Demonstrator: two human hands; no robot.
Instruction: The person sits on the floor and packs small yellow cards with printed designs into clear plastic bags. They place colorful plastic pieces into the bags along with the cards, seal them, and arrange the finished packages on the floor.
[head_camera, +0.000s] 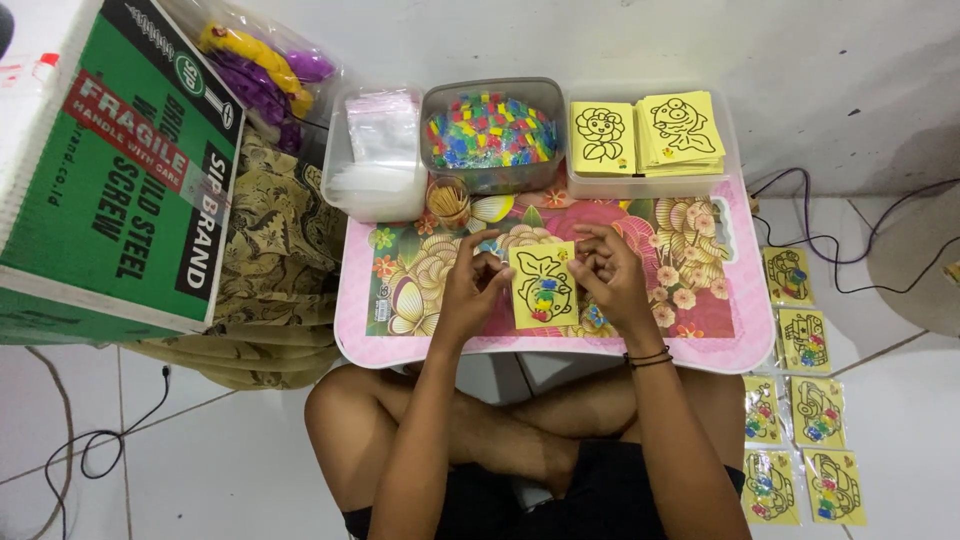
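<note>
A yellow card with a black outline drawing lies on the small floral table, with several small coloured pieces on its lower middle. My left hand rests at the card's left edge, fingers curled, fingertips near the card's top corner. My right hand sits at the card's right edge, fingers bent together; whether it pinches something small I cannot tell. A black band circles the right wrist.
At the table's back stand a tub of clear plastic bags, a tub of coloured pieces, a tray with stacks of yellow cards, and a cup of sticks. Bagged cards lie on the floor right. A green cardboard box stands left.
</note>
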